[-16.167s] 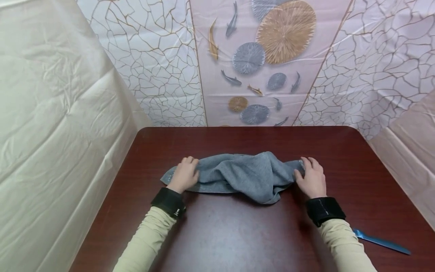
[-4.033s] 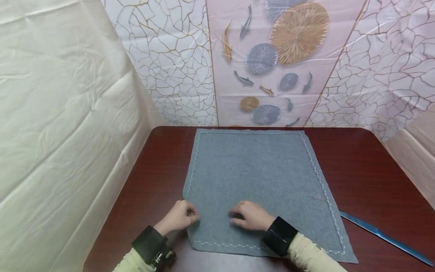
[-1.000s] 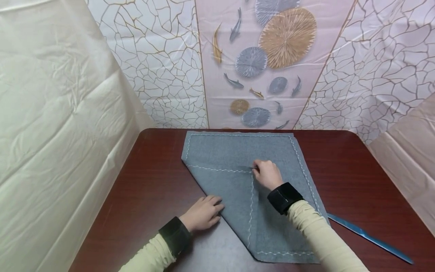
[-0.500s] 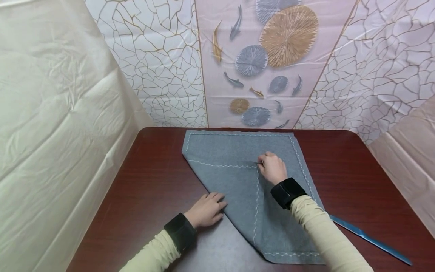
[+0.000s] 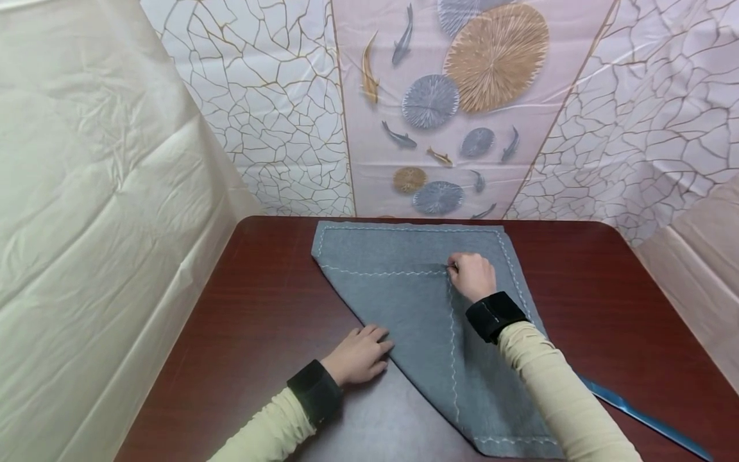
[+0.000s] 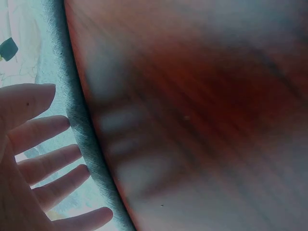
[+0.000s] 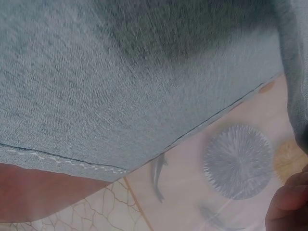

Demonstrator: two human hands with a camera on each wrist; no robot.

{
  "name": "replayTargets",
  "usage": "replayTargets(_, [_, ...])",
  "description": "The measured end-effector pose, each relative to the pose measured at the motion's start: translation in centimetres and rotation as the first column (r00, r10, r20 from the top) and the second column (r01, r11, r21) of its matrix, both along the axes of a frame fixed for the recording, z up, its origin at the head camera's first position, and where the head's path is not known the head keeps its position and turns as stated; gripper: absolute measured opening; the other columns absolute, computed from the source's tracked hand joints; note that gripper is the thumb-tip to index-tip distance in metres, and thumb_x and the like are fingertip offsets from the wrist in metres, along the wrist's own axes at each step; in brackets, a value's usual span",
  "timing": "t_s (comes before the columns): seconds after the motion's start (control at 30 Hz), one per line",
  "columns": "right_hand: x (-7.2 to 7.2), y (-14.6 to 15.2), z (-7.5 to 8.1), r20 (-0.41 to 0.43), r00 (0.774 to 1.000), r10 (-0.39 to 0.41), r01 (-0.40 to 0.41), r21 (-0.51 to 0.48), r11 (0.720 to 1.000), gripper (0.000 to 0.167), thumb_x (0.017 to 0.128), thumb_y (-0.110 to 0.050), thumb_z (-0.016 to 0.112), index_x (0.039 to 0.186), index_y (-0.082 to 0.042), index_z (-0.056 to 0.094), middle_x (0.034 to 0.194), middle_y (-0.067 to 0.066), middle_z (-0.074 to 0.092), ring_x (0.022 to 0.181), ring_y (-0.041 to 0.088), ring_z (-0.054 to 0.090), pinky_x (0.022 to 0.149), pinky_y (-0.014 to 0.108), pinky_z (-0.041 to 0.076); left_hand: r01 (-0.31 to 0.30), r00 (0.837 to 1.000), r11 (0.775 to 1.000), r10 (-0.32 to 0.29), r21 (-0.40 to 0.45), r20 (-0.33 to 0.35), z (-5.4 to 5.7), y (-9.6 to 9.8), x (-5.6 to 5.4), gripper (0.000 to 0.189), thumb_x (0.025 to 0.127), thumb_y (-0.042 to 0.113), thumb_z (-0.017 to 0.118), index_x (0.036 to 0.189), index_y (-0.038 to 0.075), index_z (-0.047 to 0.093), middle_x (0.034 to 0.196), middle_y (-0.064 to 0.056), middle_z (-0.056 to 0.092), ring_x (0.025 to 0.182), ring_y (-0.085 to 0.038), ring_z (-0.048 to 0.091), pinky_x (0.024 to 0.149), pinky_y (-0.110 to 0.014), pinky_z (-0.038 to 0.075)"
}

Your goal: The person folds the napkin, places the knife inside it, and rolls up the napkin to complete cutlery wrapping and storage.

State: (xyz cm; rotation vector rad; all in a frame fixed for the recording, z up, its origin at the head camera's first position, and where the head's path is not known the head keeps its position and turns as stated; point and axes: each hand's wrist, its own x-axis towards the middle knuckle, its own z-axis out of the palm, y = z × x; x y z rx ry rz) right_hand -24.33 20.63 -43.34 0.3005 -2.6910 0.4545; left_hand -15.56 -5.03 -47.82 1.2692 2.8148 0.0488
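A grey-blue cloth [image 5: 398,314] with white wavy stitching along its hem lies on the table, its near left corner folded over towards the far right. My right hand [image 5: 475,277] pinches that corner over the cloth's upper right part. At the diagonal fold rests my left hand [image 5: 359,355], fingers extended, fingertips on the folded edge. The left wrist view shows the spread fingers [image 6: 57,163] against the rounded fold of the cloth [image 6: 72,72]. Only part of the right hand [image 7: 288,199] shows in the right wrist view, beside the raised cloth [image 7: 72,86].
A long blue knife-shaped tool [image 5: 652,417] lies on the dark red table [image 5: 260,333] at the right, partly behind my right sleeve [image 5: 560,385]. Patterned hangings [image 5: 277,128] stand behind the table's far edge, and a cream sheet [image 5: 115,244] hangs at the left.
The cloth was bunched earlier, then spread flat, then folded at its near left corner. Over the last second my right hand has drawn that corner farther right and away; the left hand followed slightly.
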Motion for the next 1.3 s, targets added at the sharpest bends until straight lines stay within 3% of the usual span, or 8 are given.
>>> replayTargets(0.17, [-0.6, 0.6, 0.1, 0.029, 0.999, -0.019, 0.019, -0.004, 1.0, 0.006, 0.08, -0.003, 0.064, 0.084, -0.002, 0.068, 0.072, 0.014, 0.064, 0.057, 0.028, 0.056, 0.052, 0.042, 0.044, -0.003, 1.0, 1.0, 0.004, -0.018, 0.01, -0.1, 0.4, -0.3, 0.038, 0.09, 0.032, 0.055, 0.124, 0.015, 0.056, 0.13, -0.007, 0.047, 0.12, -0.022, 0.042, 0.091, -0.041, 0.04])
replayTargets(0.4, [-1.3, 1.0, 0.5, 0.071, 0.993, -0.09, 0.096, -0.084, 0.992, 0.007, 0.08, -0.005, 0.063, 0.08, 0.001, 0.068, 0.069, 0.015, 0.063, 0.059, 0.031, 0.056, 0.055, 0.044, 0.043, -0.007, 1.0, 1.0, 0.008, -0.03, 0.025, 0.0, 0.8, -0.6, 0.039, 0.09, 0.032, 0.055, 0.125, 0.015, 0.056, 0.131, -0.008, 0.046, 0.121, -0.023, 0.041, 0.091, -0.042, 0.039])
replayTargets(0.67, [-2.0, 1.4, 0.9, 0.099, 0.978, -0.184, 0.2, -0.19, 0.961, 0.013, 0.078, -0.005, 0.06, 0.073, 0.004, 0.069, 0.068, 0.017, 0.064, 0.06, 0.031, 0.057, 0.06, 0.044, 0.044, -0.024, 0.999, 0.999, 0.026, -0.047, 0.045, 0.0, 1.5, -1.0, 0.039, 0.09, 0.032, 0.054, 0.126, 0.017, 0.055, 0.132, -0.007, 0.045, 0.122, -0.022, 0.04, 0.092, -0.043, 0.038])
replayTargets(0.87, [-2.4, 2.3, 1.0, 0.144, 0.959, -0.243, 0.271, -0.222, 0.937, 0.018, 0.082, -0.005, 0.056, 0.082, 0.006, 0.069, 0.077, 0.022, 0.064, 0.068, 0.034, 0.058, 0.065, 0.045, 0.044, -0.025, 0.998, 0.997, 0.028, -0.069, 0.048, 0.1, 2.1, -1.3, 0.041, 0.091, 0.033, 0.054, 0.128, 0.017, 0.053, 0.133, -0.006, 0.044, 0.123, -0.022, 0.038, 0.094, -0.044, 0.037])
replayTargets(1.3, [-2.8, 3.6, 1.4, 0.096, 0.97, -0.224, 0.241, -0.236, 0.941, 0.019, 0.085, -0.006, 0.054, 0.091, 0.008, 0.066, 0.082, 0.024, 0.064, 0.074, 0.037, 0.057, 0.074, 0.048, 0.043, -0.031, 0.998, 0.996, 0.036, -0.088, 0.056, 0.6, 2.8, -2.2, 0.042, 0.09, 0.033, 0.055, 0.129, 0.017, 0.052, 0.134, -0.006, 0.043, 0.125, -0.022, 0.037, 0.096, -0.045, 0.035])
